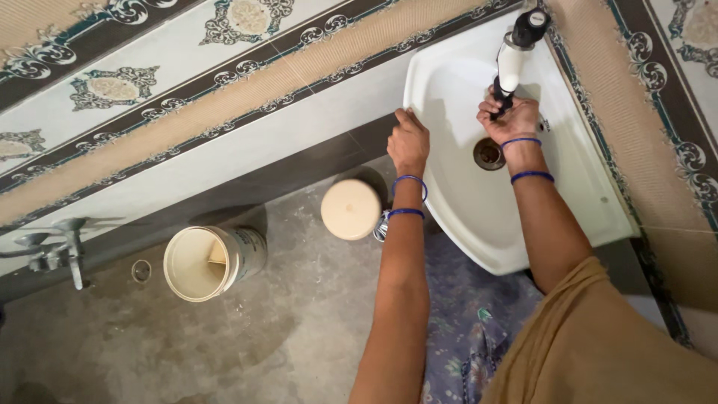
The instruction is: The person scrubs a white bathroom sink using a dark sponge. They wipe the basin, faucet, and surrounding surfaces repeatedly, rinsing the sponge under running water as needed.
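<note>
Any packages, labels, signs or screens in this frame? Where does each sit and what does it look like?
Open tub: on the floor left of the basin, lying tilted, round, cream inside, pale printed label band on its side.
Round lid: on the floor beside the left hand, cream, plain.
No signs or screens show.

— How do the arms lie?
— Both bare and stretched forward, each wrist ringed by two blue bangles.
— The left hand (408, 142)?
— Back up, fingers curled downward, thumb tucked beside them.
— And the right hand (511, 120)?
— Further ahead, knuckles up, fingers bunched in a tight fist.
</note>
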